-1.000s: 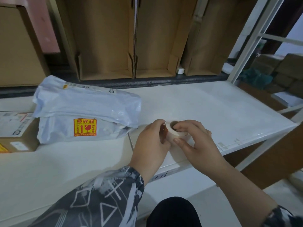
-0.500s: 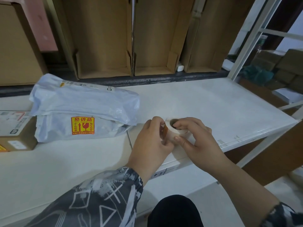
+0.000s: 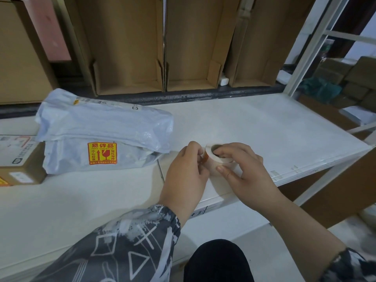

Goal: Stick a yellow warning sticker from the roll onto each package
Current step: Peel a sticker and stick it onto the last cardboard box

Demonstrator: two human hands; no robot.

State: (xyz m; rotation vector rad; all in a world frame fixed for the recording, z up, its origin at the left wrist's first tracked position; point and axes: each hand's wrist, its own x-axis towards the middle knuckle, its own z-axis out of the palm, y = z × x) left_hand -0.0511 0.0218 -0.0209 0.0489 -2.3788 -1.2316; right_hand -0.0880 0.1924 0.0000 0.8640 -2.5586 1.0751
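A pale sticker roll (image 3: 213, 161) sits just above the white shelf, held by both hands. My right hand (image 3: 242, 169) grips it with thumb in front and fingers over the core. My left hand (image 3: 187, 174) pinches at the roll's left edge, where an orange-yellow sticker edge (image 3: 206, 157) shows. To the left lies a grey plastic mailer bag (image 3: 101, 131) bearing a yellow warning sticker (image 3: 102, 153). A brown cardboard box (image 3: 18, 159) with a white label lies at the far left, with a bit of yellow at its lower corner.
The white shelf board (image 3: 264, 135) stretches right to its front edge and a white metal upright (image 3: 305, 51). Open cardboard bins (image 3: 189, 47) stand along the back. More boxes are stacked beyond the frame at the right.
Both hands stay on the roll in nearly the same place. The left fingers have shifted slightly at the roll's edge.
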